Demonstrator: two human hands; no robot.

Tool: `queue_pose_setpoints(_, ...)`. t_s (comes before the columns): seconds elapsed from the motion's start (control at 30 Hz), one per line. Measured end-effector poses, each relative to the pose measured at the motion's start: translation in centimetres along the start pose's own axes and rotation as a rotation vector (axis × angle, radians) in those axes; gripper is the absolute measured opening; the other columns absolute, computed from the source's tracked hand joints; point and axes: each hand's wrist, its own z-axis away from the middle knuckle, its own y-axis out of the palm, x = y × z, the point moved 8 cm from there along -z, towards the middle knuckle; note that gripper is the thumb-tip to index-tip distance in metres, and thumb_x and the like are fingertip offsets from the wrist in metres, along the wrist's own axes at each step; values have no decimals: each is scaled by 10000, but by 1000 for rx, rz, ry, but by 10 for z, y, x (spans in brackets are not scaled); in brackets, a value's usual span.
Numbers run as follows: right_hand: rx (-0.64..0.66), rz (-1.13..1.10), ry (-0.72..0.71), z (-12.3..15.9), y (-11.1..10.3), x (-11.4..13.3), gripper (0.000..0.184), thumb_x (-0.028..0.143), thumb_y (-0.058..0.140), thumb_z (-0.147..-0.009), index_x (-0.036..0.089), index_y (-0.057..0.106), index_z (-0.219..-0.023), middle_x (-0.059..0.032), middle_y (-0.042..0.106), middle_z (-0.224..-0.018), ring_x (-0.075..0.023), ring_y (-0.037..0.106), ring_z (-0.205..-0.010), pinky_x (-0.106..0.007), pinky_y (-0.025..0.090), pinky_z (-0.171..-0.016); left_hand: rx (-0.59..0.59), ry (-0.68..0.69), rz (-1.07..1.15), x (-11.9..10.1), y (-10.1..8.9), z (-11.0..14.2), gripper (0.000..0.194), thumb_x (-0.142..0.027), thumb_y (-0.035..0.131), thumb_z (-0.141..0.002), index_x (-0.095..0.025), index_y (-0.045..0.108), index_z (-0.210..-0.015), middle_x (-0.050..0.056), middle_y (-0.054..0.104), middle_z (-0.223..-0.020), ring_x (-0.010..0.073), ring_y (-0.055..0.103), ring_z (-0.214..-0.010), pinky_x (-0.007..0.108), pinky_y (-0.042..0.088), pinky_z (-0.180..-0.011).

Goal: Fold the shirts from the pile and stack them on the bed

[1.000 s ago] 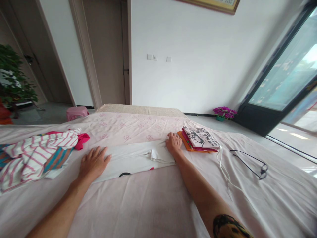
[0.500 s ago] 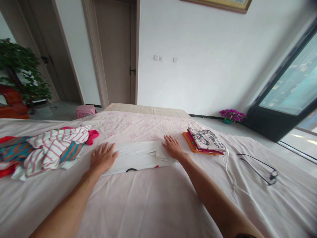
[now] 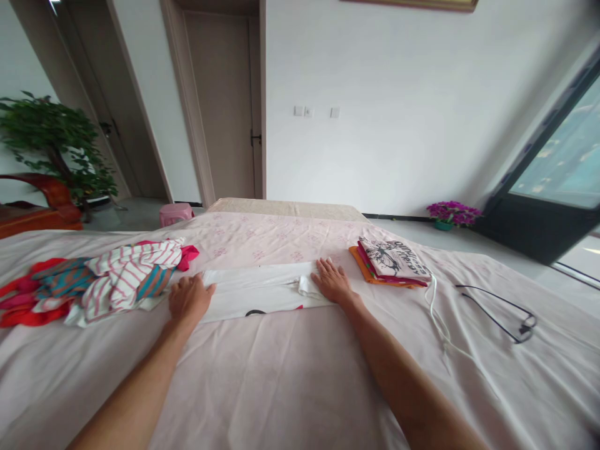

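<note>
A white shirt (image 3: 262, 290), folded into a long strip with bits of black and red print at its near edge, lies across the bed in front of me. At its left end my left hand (image 3: 190, 300) has its fingers bent down over the edge and its thumb on the cloth; the fingertips are hidden. My right hand (image 3: 334, 282) rests flat on the right end, fingers stretched out. Close by on the right is a stack of folded clothes (image 3: 394, 262), with a printed pale piece on top of red and orange ones.
A loose heap of striped and red clothes (image 3: 117, 281) lies left of my left hand. Glasses (image 3: 501, 312) and a white cord (image 3: 438, 319) lie on the pink sheet (image 3: 281, 387) at the right. Beyond the bed stand a pink stool (image 3: 176, 214) and purple flowers (image 3: 452, 214).
My left hand's fingers, spread flat before, are now bent at the shirt's left end. The right hand remains flat on the cloth. The view has shifted slightly.
</note>
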Motion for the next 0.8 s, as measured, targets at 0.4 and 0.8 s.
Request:
queue_pose_setpoints(0.4,-45,-27,12,6,-7,-3,620,532,266,-997,209,346,-1520,-73,301,-1602,-247,205,-1484,-484,170,-1175,324,-219,206,26,7,-18,503,-591,579,-709,-169,689,-959,239,665,-1213,463,580,-1169,540,461,-861)
queue_pose_setpoints(0.8,-117,-55,-19,12,-16,-1,560,484,354,-984,220,429,-1473,-75,394,-1551,-285,187,-1480,-511,87,-1193,443,72,878,-49,-35,-18,368,-465,595,-696,-166,596,-912,26,680,-720,194,641,-595,266,443,-509)
